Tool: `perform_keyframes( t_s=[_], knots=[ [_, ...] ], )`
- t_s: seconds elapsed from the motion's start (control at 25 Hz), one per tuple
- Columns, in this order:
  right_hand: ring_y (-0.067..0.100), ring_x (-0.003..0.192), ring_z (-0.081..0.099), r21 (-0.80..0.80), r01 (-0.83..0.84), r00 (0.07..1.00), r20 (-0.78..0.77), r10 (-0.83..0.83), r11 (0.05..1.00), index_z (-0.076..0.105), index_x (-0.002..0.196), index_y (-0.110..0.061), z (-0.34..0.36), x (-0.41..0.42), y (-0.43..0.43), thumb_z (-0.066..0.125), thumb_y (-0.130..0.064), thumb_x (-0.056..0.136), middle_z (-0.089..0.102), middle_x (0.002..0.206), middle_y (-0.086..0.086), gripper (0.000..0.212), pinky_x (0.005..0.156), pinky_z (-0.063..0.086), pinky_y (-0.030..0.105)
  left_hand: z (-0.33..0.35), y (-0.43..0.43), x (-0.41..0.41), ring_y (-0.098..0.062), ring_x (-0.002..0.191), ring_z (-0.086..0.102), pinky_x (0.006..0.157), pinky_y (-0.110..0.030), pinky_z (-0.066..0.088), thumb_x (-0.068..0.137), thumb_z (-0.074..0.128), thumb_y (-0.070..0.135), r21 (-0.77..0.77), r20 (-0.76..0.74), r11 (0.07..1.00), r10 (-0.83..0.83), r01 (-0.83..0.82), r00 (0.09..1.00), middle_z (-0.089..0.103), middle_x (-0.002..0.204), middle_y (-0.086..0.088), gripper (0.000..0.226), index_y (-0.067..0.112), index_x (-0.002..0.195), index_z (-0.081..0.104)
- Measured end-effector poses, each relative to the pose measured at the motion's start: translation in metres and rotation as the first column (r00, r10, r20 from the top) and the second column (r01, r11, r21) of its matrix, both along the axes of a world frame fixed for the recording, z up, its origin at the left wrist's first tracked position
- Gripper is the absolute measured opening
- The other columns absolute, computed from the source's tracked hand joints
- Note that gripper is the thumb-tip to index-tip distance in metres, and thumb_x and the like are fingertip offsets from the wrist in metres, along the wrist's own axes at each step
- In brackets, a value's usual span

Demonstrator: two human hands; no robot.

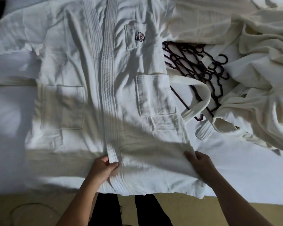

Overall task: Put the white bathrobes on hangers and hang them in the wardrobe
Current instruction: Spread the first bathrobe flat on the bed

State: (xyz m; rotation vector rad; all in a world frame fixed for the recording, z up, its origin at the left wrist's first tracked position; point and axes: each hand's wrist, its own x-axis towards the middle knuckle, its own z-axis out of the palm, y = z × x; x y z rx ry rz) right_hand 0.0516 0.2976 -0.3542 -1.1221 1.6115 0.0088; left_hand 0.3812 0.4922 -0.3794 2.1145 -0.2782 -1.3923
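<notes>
Bathrobe [91,79] lies flat, hem in left hand [103,167] and right hand [200,163].

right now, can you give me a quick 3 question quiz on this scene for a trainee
1. Fill in: the left hand and the right hand both grip the spread bathrobe near its ____.
2. Pick one: the dark hangers lie
A. on the floor
B. on the bed, right of the spread bathrobe
C. in the left hand
3. True or false: the spread bathrobe hangs in a wardrobe.

Key: 1 hem; 2 B; 3 false, it lies flat on the bed.
</notes>
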Motion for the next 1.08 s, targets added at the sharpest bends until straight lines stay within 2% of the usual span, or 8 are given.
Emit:
perform_keyframes(
  t_s=[0.2, 0.32, 0.4, 0.44, 0.56, 0.72, 0.84, 1.08],
  knots=[
    [0.019, 0.088, 0.076, 0.276, -0.145, 0.985, 0.130, 0.113, 0.950, 0.075, 0.107, -0.019, 0.011, -0.026, 0.005, 0.084, -0.030, 0.083, 0.080, 0.093, 0.002, 0.028, 0.071, 0.057, 0.026, -0.008, 0.018, 0.000, -0.025, 0.101, 0.075, 0.096, -0.047, 0.055, 0.082, 0.076, 0.009, -0.093, -0.128, 0.994, 0.051, -0.063, 0.991, 0.079, 0.102, -0.005, 0.021, 0.020, 0.099, 0.080],
    [0.016, 0.087, 0.074, 0.215, -0.113, 0.993, 0.045, 0.106, 0.970, 0.075, 0.106, -0.020, -0.002, -0.024, 0.014, 0.081, -0.029, 0.086, 0.079, 0.088, -0.003, 0.023, 0.072, 0.054, 0.025, -0.014, 0.018, -0.003, -0.029, 0.101, 0.074, 0.098, -0.051, 0.055, 0.088, 0.072, -0.005, -0.085, -0.099, 0.993, 0.070, -0.079, 0.993, 0.079, 0.100, -0.007, 0.024, 0.015, 0.101, 0.077],
    [0.014, 0.083, 0.074, 0.148, -0.089, 0.995, -0.025, 0.093, 0.985, 0.076, 0.104, -0.020, -0.010, -0.024, 0.023, 0.079, -0.030, 0.087, 0.079, 0.084, -0.006, 0.019, 0.072, 0.054, 0.026, -0.006, 0.019, -0.004, -0.035, 0.099, 0.074, 0.091, -0.053, 0.058, 0.083, 0.082, 0.011, -0.046, -0.162, 0.995, 0.081, -0.090, 0.983, 0.079, 0.097, -0.012, 0.017, 0.011, 0.099, 0.078],
    [0.014, 0.083, 0.075, 0.160, -0.095, 0.995, -0.015, 0.099, 0.982, 0.075, 0.105, -0.020, -0.010, -0.028, 0.027, 0.080, -0.032, 0.087, 0.079, 0.086, -0.005, 0.022, 0.073, 0.056, 0.028, -0.005, 0.024, -0.005, -0.036, 0.096, 0.075, 0.087, -0.053, 0.058, 0.074, 0.088, 0.024, 0.000, -0.199, 0.998, 0.058, -0.059, 0.978, 0.079, 0.095, -0.013, 0.030, 0.009, 0.098, 0.078],
    [0.021, 0.094, 0.075, 0.333, -0.184, 0.982, 0.106, 0.158, 0.925, 0.068, 0.116, -0.023, -0.003, -0.060, 0.043, 0.088, -0.032, 0.075, 0.079, 0.100, 0.002, 0.047, 0.084, 0.060, 0.040, 0.003, 0.038, -0.027, -0.021, 0.088, 0.077, 0.082, -0.040, 0.060, 0.069, 0.093, 0.023, 0.136, -0.237, 0.975, -0.142, 0.177, 0.961, 0.080, 0.088, -0.006, 0.033, 0.005, 0.093, 0.078],
    [0.014, 0.086, 0.074, 0.260, -0.192, 0.973, -0.077, 0.219, 0.946, 0.067, 0.120, -0.012, -0.023, -0.076, 0.063, 0.080, -0.008, 0.081, 0.078, 0.094, -0.002, 0.042, 0.075, 0.059, 0.030, -0.005, 0.046, -0.060, 0.000, 0.068, 0.071, 0.080, -0.035, 0.060, 0.078, 0.084, 0.012, 0.229, -0.026, 0.954, -0.192, 0.193, 0.981, 0.076, 0.071, 0.006, 0.013, 0.008, 0.076, 0.072],
    [0.020, 0.088, 0.075, 0.336, -0.148, 0.974, -0.114, 0.196, 0.930, 0.067, 0.118, -0.011, -0.030, -0.069, 0.066, 0.078, -0.005, 0.079, 0.079, 0.090, 0.000, 0.041, 0.084, 0.061, 0.041, -0.010, 0.047, -0.060, -0.011, 0.078, 0.076, 0.084, -0.039, 0.061, 0.068, 0.085, 0.020, 0.219, -0.138, 0.956, -0.168, 0.196, 0.976, 0.079, 0.080, 0.001, 0.024, 0.007, 0.086, 0.075],
    [0.011, 0.082, 0.073, 0.297, -0.189, 0.955, -0.167, 0.245, 0.936, 0.067, 0.100, -0.023, -0.019, -0.070, 0.072, 0.080, -0.009, 0.081, 0.076, 0.083, -0.007, 0.026, 0.071, 0.055, 0.023, -0.012, 0.063, -0.057, -0.006, 0.087, 0.075, 0.084, -0.034, 0.061, 0.066, 0.086, 0.019, 0.224, -0.145, 0.940, -0.229, 0.258, 0.962, 0.079, 0.086, 0.006, 0.028, 0.012, 0.091, 0.077]
  ],
)
